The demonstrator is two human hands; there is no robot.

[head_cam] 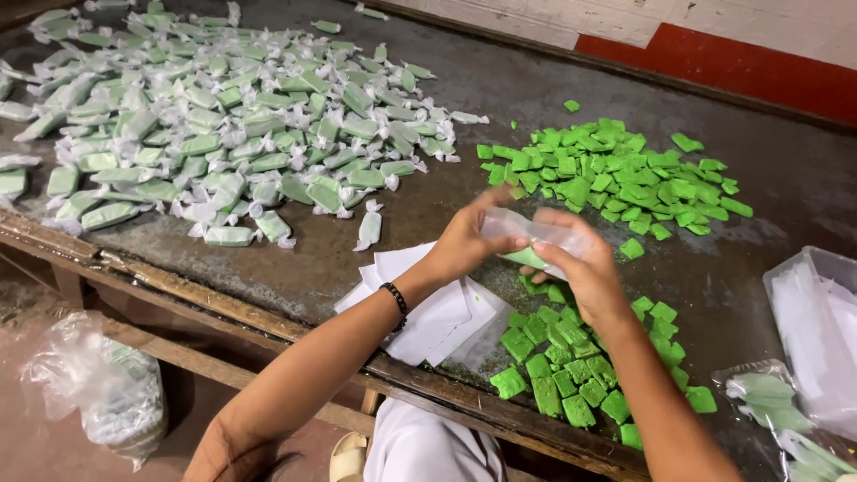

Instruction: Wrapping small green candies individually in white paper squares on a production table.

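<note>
My left hand (466,241) and my right hand (580,263) meet over the dark metal table (536,80). Together they hold one green block (527,258) inside a clear wrapper sheet (536,230); the left fingers pinch one end, the right hand cups the other. A black bead bracelet circles my left wrist. Under my left forearm lies a stack of white wrapper sheets (437,312). Unwrapped green blocks (562,366) lie in a group below my right hand.
A bigger pile of bare green blocks (616,174) lies beyond my hands. Several wrapped pieces (223,116) cover the table's left half. A clear tub of sheets (817,330) stands at the right edge. A plastic bag (94,384) sits on the floor at left.
</note>
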